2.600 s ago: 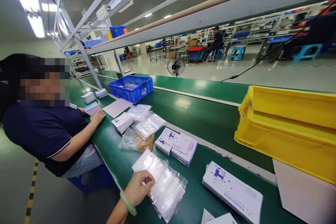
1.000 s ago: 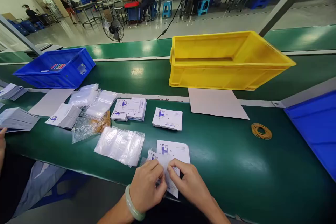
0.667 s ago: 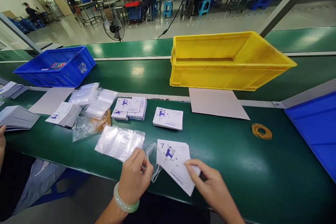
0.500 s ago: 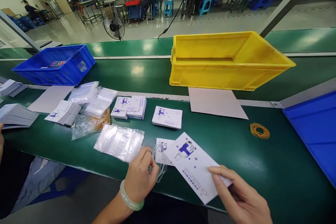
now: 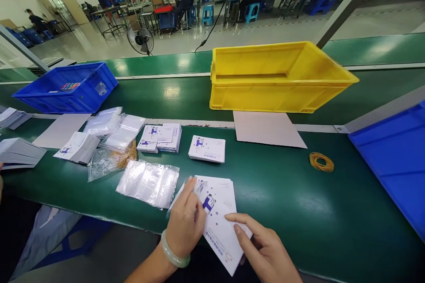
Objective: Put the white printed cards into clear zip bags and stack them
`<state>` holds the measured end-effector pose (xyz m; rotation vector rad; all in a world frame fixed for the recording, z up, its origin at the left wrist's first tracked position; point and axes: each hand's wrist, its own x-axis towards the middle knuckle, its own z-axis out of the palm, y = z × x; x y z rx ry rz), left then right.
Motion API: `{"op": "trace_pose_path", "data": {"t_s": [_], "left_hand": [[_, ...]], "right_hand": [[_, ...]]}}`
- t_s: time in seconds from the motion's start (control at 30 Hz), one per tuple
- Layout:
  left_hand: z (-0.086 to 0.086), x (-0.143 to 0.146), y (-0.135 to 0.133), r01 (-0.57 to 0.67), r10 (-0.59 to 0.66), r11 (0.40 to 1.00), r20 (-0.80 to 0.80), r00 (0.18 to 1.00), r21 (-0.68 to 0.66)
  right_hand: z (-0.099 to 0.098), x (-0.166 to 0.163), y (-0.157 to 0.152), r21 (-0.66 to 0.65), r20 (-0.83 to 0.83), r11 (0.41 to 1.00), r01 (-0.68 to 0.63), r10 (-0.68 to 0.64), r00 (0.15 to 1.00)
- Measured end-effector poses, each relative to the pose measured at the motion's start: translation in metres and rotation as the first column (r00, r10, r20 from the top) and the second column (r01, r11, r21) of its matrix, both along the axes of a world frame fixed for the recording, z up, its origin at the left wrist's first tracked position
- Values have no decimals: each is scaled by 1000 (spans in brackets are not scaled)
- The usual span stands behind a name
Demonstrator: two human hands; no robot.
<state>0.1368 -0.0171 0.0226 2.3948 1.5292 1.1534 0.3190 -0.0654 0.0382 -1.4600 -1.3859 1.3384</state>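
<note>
My left hand pinches the mouth of a small clear plastic bag between thumb and fingers, at the near edge of the green bench. A pale green bangle sits on that wrist. My right hand grips a white printed card by its near right side, fingers spread over its face. The card is tilted, its far corner with the blue mark lying at the bag's opening, just right of my left fingertips; I cannot tell how far the corner has gone in. Both hands are closed on what they hold.

Taking the card as the landmark: directly under its far end lies a flat stack of the same cards. Just left of it is a pile of empty clear bags. Beyond it is a smaller card stack, and further left of that a double stack. Far beyond it stands the yellow crate, with a grey cardboard sheet in front of the crate. Well to the card's right lie loose rubber bands, and further right the blue bin. Far left and beyond sits another blue crate.
</note>
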Motion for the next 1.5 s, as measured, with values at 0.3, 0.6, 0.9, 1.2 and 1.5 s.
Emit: {"op": "trace_pose_path", "data": {"t_s": [0.3,0.6,0.9,1.2,1.5], "left_hand": [[0,-1,-6,308,-307,950,35,951,-42],[19,-9,-4,128,14,964,521,854,-235],[29,-15,-9,391,-138,862,593,794,-322],[29,-33,11,489,-82,770,697,712,-410],[27,-29,15,542,-91,700,694,714,-466]], "right_hand": [[-11,-13,23,78,-1,995,-65,66,998],[-16,-21,12,467,137,883,37,-113,984],[-15,-39,25,487,155,855,-180,118,981],[6,-27,32,116,-325,992,-41,77,942],[-10,-17,34,234,-187,972,-3,48,981]]}}
